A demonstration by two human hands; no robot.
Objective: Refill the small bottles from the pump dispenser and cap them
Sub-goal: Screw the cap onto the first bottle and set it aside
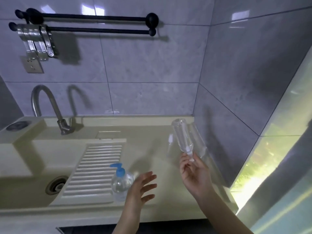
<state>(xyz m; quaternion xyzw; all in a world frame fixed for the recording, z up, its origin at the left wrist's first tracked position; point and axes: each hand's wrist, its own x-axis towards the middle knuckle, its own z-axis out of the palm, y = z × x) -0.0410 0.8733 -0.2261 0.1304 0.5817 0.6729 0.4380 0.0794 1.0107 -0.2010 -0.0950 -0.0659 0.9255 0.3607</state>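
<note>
The small clear bottle is held upside down above the right part of the bench, its long axis tilted: the flat base points up and away toward the back wall, the white neck and cap point down toward the person. The right hand is directly under it, palm turned up, pinching the white neck end between thumb and fingertips, so the whole body of the bottle stands out above the hand. A blurred clear shape lies just behind the bottle near the bench's right edge; what it is cannot be told. The pump dispenser, clear with a blue pump head, stands upright near the front edge, beside the ribbed drainboard of the sink. The left hand hovers just to its right, fingers spread and relaxed, holding nothing
</note>
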